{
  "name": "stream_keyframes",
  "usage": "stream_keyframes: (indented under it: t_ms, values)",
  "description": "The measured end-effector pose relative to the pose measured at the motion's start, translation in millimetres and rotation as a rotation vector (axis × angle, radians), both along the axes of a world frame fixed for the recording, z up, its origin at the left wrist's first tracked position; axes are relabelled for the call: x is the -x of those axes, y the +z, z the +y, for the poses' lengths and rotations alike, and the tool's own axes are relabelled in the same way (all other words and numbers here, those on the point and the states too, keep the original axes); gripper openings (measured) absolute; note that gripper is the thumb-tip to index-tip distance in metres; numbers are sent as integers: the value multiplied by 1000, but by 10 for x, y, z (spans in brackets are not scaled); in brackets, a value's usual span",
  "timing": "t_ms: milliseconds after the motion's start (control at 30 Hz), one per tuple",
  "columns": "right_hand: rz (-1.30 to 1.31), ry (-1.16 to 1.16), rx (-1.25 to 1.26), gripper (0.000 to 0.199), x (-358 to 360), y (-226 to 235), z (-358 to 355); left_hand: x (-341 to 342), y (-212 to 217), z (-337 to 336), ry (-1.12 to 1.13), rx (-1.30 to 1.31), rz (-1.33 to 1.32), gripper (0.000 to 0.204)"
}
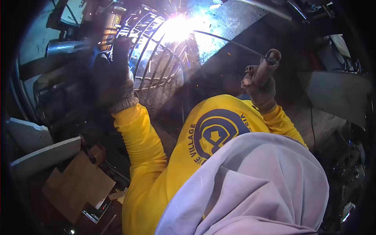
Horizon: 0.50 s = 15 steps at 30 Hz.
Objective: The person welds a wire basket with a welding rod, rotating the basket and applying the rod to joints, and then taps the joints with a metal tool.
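Observation:
My right hand (261, 84), in a dirty work glove, is closed round a welding electrode holder (273, 57). From the holder a thin welding rod (231, 42) reaches left to a glaring arc (179, 27), which hides the tip. Beneath the glare is a curved grille of metal bars (150, 62), lit blue-white with sparks flying. My left hand (119, 74) is beside the grille's left side, its knitted glove cuff showing. Deep shadow swallows its fingers, so whether it grips the grille or anything else cannot be seen.
A metal tube (66, 48) and a yellow can-like container (112, 27) lie at the far left. Pale broken panels (47, 154) and brown cardboard (80, 186) are at the lower left. A grey sheet (337, 98) stands at the right. Light cloth (250, 188) drapes over my yellow top.

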State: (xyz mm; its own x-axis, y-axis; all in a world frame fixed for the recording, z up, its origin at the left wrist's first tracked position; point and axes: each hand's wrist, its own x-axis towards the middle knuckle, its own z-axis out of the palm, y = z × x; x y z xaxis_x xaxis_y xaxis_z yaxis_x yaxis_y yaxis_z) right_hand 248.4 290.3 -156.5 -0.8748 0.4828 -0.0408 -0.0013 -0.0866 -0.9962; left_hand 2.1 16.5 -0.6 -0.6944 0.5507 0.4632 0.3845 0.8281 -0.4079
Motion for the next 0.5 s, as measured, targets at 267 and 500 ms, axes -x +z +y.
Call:
stream_keyframes:
  t_ms: [267, 500]
  values:
    - [8, 11, -3, 31, -36, -20, 27, 43, -61, -19, -103, -77, 27, 31]
    - [-69, -102, 34, 45, -99, -51, 16, 40, -20, 31, -134, -223, -151, 31]
